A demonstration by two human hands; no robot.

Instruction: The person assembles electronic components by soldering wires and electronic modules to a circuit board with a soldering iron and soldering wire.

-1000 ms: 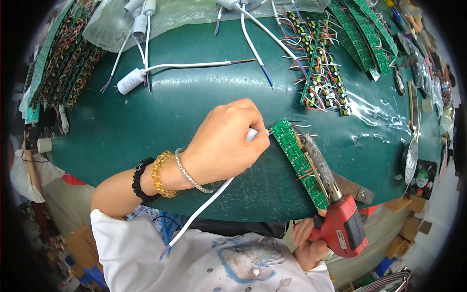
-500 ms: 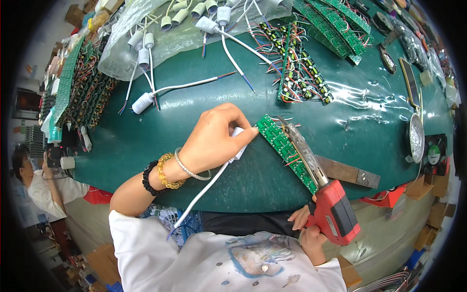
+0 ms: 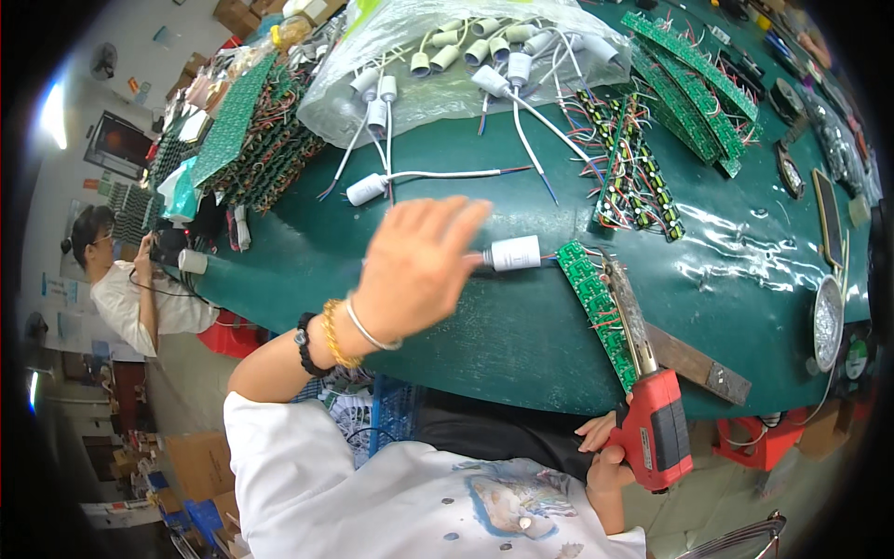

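Note:
My left hand (image 3: pixel 410 265) hovers over the green table, slightly smeared by motion, with its fingers stretched apart. Beside its thumb lies a white cylindrical lamp socket (image 3: pixel 516 253); short wires run from its end to the top of a green circuit board strip (image 3: pixel 596 312). My right hand (image 3: pixel 610 461) is wrapped round the red handle of a soldering gun (image 3: pixel 656 429) at the front edge. The gun's long metal barrel lies alongside the board, its tip close to the wire joint. The right hand is partly hidden behind the handle.
A plastic bag (image 3: pixel 326 107) of white sockets lies at the back, with one loose socket (image 3: pixel 367 190) before it. Wired boards (image 3: pixel 633 177) and stacked green strips (image 3: pixel 694 88) stand behind. A flat bar (image 3: pixel 698 363) and a foil-like dish (image 3: pixel 826 321) are right. A person (image 3: pixel 130 289) sits left.
My left hand has let go of the white socket and drawn back left, its fingers spreading. The socket now lies level beside the board. The whole view has shifted; my right hand keeps its hold.

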